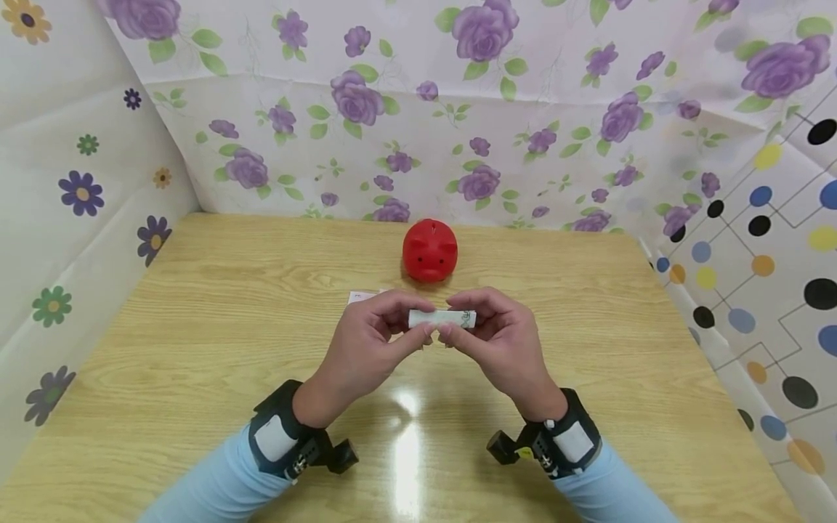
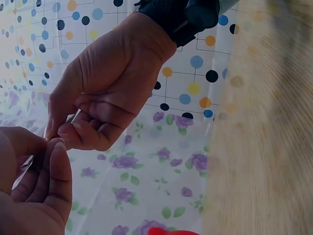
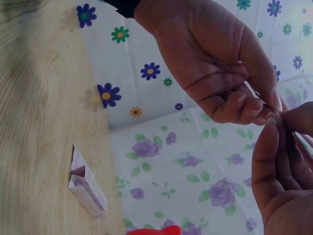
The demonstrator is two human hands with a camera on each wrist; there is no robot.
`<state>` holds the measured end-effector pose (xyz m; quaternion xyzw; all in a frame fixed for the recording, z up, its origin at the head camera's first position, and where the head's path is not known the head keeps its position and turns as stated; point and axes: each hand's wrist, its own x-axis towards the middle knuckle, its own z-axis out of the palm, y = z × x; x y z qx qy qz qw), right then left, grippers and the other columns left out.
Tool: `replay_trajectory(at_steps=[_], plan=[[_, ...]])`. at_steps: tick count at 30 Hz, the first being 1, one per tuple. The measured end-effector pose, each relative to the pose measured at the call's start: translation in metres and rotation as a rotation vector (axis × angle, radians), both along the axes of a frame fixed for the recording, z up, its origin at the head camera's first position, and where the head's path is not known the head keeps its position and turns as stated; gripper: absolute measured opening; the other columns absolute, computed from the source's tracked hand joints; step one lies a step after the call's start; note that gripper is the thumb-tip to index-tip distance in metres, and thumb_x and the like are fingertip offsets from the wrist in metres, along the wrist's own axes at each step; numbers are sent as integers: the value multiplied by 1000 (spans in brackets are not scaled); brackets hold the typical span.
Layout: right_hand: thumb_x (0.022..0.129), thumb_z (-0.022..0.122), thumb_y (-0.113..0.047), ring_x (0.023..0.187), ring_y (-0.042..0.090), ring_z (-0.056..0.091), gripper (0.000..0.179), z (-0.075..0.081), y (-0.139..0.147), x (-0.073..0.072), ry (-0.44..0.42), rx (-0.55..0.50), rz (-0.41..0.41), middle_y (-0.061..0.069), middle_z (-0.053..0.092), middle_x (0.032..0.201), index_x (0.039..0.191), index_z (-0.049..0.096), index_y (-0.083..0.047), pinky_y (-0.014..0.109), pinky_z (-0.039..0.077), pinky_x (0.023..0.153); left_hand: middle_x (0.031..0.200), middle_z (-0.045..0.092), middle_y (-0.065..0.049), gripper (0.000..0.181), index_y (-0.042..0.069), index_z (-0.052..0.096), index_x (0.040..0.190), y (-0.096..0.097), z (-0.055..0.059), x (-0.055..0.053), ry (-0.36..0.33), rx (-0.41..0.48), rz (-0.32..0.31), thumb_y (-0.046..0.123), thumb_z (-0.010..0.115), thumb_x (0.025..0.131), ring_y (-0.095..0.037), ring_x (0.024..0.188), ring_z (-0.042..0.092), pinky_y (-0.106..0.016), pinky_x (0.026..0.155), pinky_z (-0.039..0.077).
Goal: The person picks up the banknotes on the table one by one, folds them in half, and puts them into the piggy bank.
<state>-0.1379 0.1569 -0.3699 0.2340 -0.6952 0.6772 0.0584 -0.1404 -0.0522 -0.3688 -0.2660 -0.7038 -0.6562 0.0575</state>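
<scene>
Both hands pinch one thing: a white strip, by the look of it folded paper, with dark print near its right end. The left hand has its left half and the right hand its right half, thumbs on the near edge, bent fingers on the far one. The grips are narrow, about as thick as the strip allows, and the thumb tips come close together near its middle; whether they touch is hard to tell. The wrist views show the strip held up off the table, though fingers cover most of it there.

Its long axis runs left to right, roughly level with the table's far edge. Straight beyond it stands a red pig, face toward the person, with a small slot-like mark on top. That mark seems to run more away from the person than across, so the strip lies nearly crosswise to it. Neither hand is clearly nearer the pig, but the left fingertips sit most directly before it, and the bent fingers of both hands come between strip and pig.

Past the left hand, partly hidden by it in the head view, a small pale packet rests on the table, left of the pig. Farther out, a rose-patterned cloth hangs behind the table, with a dotted cloth on the right and a daisy-patterned one on the left
</scene>
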Motion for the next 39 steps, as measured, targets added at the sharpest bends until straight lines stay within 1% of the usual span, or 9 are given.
replay_trajectory(at_steps=[4, 7, 14, 18, 22, 26, 30, 33, 39], plan=[[86, 81, -2, 72, 16, 72, 33, 1, 2, -1, -22, -14, -25, 5, 74, 89, 115, 67, 3, 33, 63, 68, 77, 70, -10, 20, 5, 75, 110, -2, 1, -1, 12, -1, 24, 1, 76, 90, -16, 68, 65, -26, 58, 51], [87, 80, -3, 71, 17, 71, 30, 2, 3, -1, -16, 6, -40, 5, 74, 85, 114, 68, 1, 32, 62, 66, 75, 70, -9, 19, 5, 75, 109, -3, 1, -1, 29, -9, 36, 1, 76, 90, -15, 67, 66, -26, 56, 48], [87, 79, -2, 69, 17, 69, 27, 1, 4, -3, -10, 22, -57, 5, 73, 84, 112, 69, -1, 32, 63, 66, 75, 68, -8, 21, 5, 75, 110, -4, 0, -4, 69, -12, 44, 1, 76, 90, -14, 64, 60, -23, 54, 45], [88, 78, 0, 68, 17, 70, 25, 1, 5, -5, -19, 25, -66, 3, 73, 83, 111, 70, 0, 32, 62, 65, 77, 69, -6, 21, 6, 76, 111, -6, 2, -5, 78, -34, 55, 1, 76, 90, -14, 64, 58, -23, 52, 41], [89, 77, 1, 68, 17, 70, 23, 0, 6, -6, -24, 27, -63, 5, 73, 82, 111, 70, 0, 33, 62, 64, 77, 68, -5, 20, 7, 76, 111, -7, 2, -5, 78, -58, 60, 3, 76, 91, -14, 63, 59, -23, 51, 40], [89, 77, -1, 70, 18, 71, 24, 0, 7, -6, -21, 40, -71, 4, 74, 83, 112, 70, 1, 36, 63, 66, 80, 70, -7, 20, 6, 76, 111, -7, 2, -6, 76, -55, 60, 3, 75, 92, -14, 66, 61, -23, 53, 43], [89, 78, -4, 72, 18, 73, 26, 2, 9, -8, -25, 50, -85, 2, 75, 84, 114, 72, 1, 35, 63, 69, 89, 72, -10, 21, 4, 75, 113, -8, 3, -7, 65, -34, 57, 1, 73, 92, -15, 71, 65, -24, 57, 51], [90, 78, -5, 73, 18, 73, 26, 3, 11, -9, -47, 47, -83, 4, 74, 86, 114, 73, 0, 35, 64, 71, 94, 73, -12, 21, 3, 75, 113, -9, 3, -7, 55, -28, 59, 0, 72, 93, -15, 73, 66, -25, 62, 56], [90, 78, -5, 73, 22, 74, 26, 1, 13, -12, -72, 73, -71, 5, 74, 87, 114, 72, -1, 35, 64, 71, 91, 72, -10, 20, 1, 75, 113, -9, 3, -9, 57, -81, 93, 1, 73, 93, -22, 71, 65, -27, 64, 56]])
